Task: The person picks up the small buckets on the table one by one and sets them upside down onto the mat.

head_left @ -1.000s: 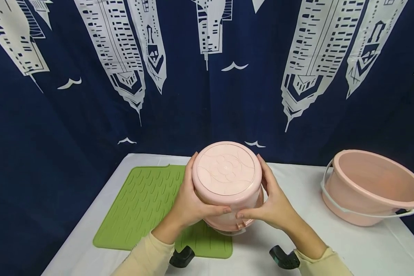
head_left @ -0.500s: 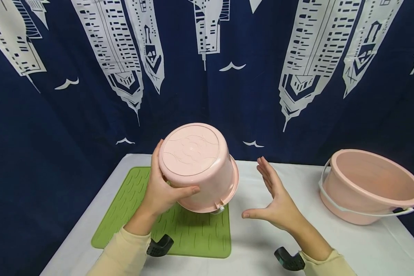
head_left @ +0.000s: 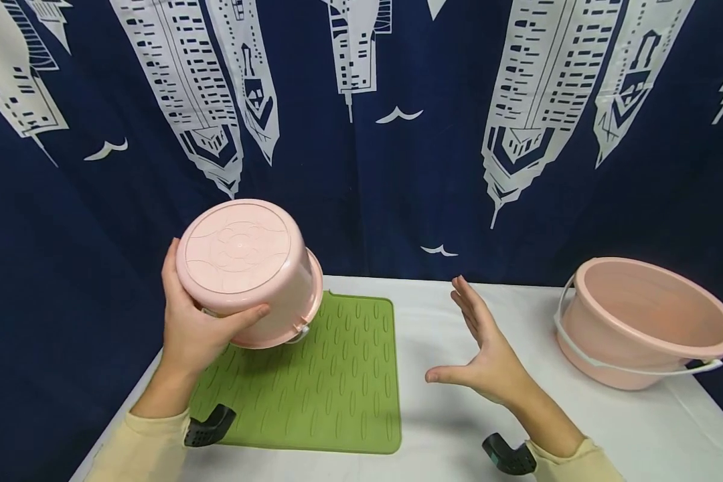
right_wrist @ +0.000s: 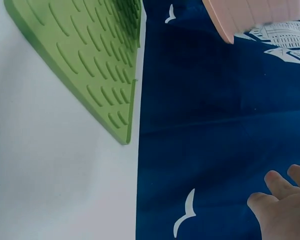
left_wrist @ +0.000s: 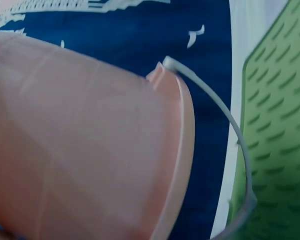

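A small pink bucket (head_left: 241,248) is held upside down and tilted over the green mat, its patterned base toward the head camera. My left hand (head_left: 195,328) grips its side near the base, thumb across the near wall and fingers around the far left. In the left wrist view the bucket's wall fills much of the picture, and its pale handle (left_wrist: 245,160) hangs off the rim. My right hand (head_left: 485,355) is raised over the white cloth right of the mat, thumb and fingers spread apart with nothing between them.
The ridged green mat (head_left: 337,388) lies on the white-covered table (head_left: 434,435). A larger pink bucket (head_left: 645,361) with a white handle stands upright at the right. Behind the table hangs a dark blue curtain (head_left: 313,181) with white building prints.
The small bucket was between both hands; the right hand has let go and stays in about the same place. My left hand has lifted the bucket and carried it to the left.
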Motion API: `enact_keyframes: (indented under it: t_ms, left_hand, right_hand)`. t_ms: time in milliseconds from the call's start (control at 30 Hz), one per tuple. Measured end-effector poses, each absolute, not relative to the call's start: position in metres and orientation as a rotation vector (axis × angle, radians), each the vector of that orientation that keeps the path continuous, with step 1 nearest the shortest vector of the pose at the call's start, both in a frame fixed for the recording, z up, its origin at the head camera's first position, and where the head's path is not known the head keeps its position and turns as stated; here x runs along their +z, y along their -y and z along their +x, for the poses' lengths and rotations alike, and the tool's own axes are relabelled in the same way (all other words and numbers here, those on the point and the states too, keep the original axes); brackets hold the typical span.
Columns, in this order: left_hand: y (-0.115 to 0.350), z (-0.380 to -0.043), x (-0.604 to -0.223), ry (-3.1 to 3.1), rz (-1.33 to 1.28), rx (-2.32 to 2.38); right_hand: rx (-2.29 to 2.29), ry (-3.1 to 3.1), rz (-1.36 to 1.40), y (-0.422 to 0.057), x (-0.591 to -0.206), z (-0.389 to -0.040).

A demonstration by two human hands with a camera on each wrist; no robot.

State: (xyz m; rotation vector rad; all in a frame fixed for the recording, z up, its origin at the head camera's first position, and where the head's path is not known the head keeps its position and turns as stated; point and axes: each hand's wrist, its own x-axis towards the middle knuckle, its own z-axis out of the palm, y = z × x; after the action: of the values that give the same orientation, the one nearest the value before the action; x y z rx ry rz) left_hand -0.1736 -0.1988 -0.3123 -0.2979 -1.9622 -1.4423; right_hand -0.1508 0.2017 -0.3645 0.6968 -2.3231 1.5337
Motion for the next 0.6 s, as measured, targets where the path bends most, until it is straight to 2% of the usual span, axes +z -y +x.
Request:
enact_keyframes:
  t_ms: [300, 600]
  left_hand:
    - [0.226, -0.171, -0.308, 2.063, -0.012, -1.201]
    - [0.236, -0.177, -0.321, 2.093, 0.026, -0.935]
  right_hand:
    - [1.51, 2.333, 0.705, -0.204, -0.372, -0.151]
    - [1.532, 2.333, 0.693, -0.208, -0.376, -0.149]
